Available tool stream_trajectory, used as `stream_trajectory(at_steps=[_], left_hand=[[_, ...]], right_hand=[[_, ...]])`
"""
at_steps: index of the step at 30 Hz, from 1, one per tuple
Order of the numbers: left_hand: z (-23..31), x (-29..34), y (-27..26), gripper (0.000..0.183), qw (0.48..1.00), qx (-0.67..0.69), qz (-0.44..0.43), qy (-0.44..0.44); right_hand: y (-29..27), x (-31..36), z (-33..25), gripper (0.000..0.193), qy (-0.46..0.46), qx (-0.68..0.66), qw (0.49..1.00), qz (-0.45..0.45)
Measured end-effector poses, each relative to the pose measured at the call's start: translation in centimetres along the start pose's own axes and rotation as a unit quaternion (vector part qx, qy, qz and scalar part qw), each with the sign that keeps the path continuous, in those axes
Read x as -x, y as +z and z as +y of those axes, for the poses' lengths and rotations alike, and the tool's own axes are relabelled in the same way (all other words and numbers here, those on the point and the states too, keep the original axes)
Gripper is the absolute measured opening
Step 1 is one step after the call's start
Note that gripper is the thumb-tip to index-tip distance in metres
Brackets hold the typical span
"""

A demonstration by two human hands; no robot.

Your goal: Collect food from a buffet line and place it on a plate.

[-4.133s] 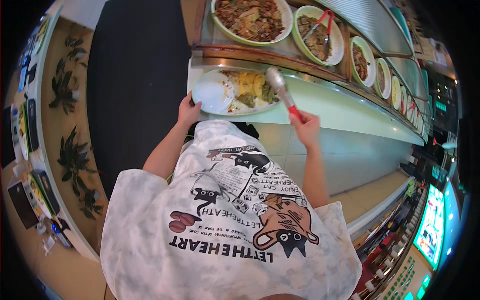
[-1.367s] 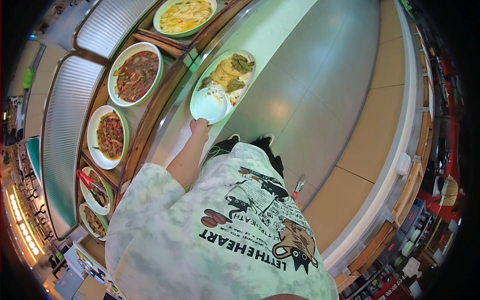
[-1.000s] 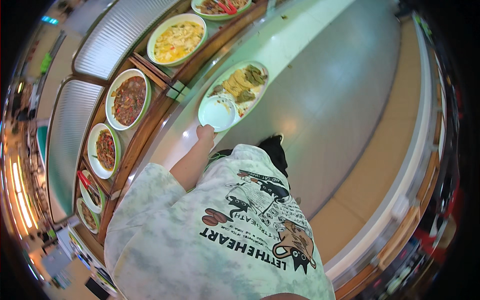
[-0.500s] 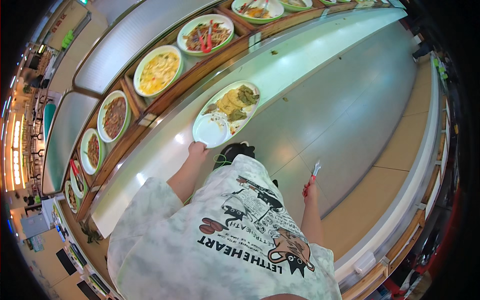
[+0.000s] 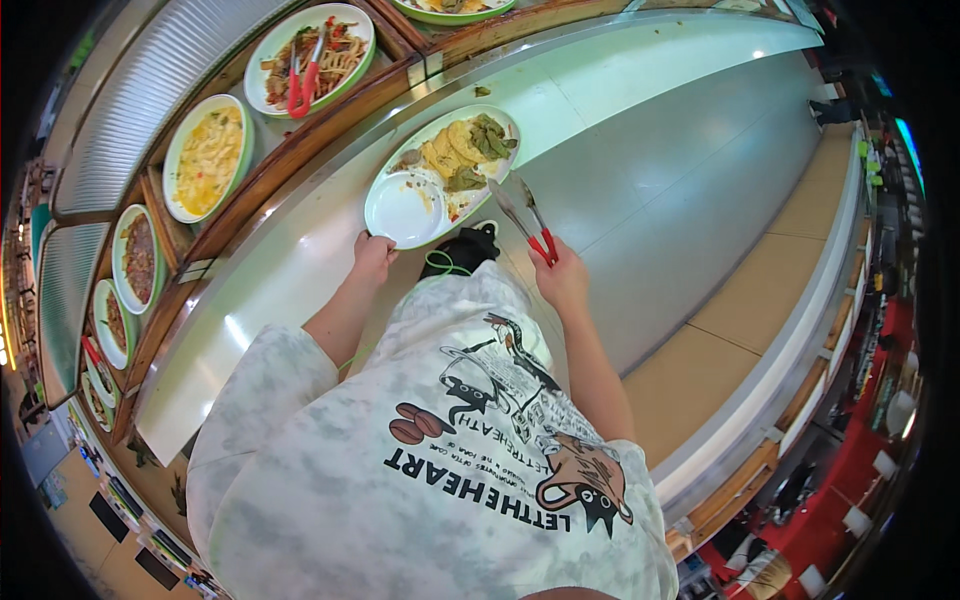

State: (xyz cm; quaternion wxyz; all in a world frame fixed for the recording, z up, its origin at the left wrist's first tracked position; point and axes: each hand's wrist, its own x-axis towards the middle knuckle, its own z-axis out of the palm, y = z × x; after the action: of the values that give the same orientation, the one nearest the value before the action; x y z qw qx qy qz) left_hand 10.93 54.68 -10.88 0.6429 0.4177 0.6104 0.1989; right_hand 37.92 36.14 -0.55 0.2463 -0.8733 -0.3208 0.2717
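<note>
An oval white plate (image 5: 403,210) with a green rim is gripped at its near edge by my left hand (image 5: 375,254). Yellow round slices (image 5: 452,150) and dull green pieces (image 5: 490,137) lie on its far half, with small crumbs toward the bare near end. My right hand (image 5: 562,274) is closed around the red handles of metal serving tongs (image 5: 524,212). The tongs' two arms are spread, their tips beside the plate's right edge and holding nothing. Whether the plate rests on the pale counter ledge (image 5: 300,240) or is held above it, I cannot tell.
Along the left runs a wood-framed buffet counter with several dishes, among them a yellow dish (image 5: 208,160) and a shredded dish (image 5: 340,60) with red-handled tongs (image 5: 305,80) in it. Crumbs dot the ledge. A grey floor (image 5: 650,220) spreads to the right, bordered by a tan band (image 5: 730,320).
My right hand has swung up and inward, bringing the tongs beside the plate, and their arms now show apart. The counter dishes have shifted left and down in view. My left hand keeps the plate.
</note>
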Motion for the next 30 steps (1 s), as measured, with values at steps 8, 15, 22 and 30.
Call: stream_trajectory(at_steps=[8, 15, 22, 30], left_hand=[[1.6, 2.0, 4.0, 0.048, 0.990, 0.098, 0.012, -0.105], [0.2, 1.2, 7.2, 0.044, 0.994, -0.010, 0.008, -0.110], [-0.1, -0.4, 8.5, 0.041, 0.989, -0.064, -0.035, -0.130], [-5.1, -1.8, -6.0, 0.043, 0.992, 0.009, 0.035, -0.119]], right_hand=[[0.2, -1.4, 4.1, 0.038, -0.043, 0.126, 0.991, 0.010], [-4.6, -3.3, 8.2, 0.033, -0.072, 0.166, 0.983, -0.013], [-2.9, -1.0, 8.3, 0.025, -0.094, 0.247, 0.961, -0.085], [4.5, 1.5, 1.5, 0.020, -0.169, 0.242, 0.954, -0.056]])
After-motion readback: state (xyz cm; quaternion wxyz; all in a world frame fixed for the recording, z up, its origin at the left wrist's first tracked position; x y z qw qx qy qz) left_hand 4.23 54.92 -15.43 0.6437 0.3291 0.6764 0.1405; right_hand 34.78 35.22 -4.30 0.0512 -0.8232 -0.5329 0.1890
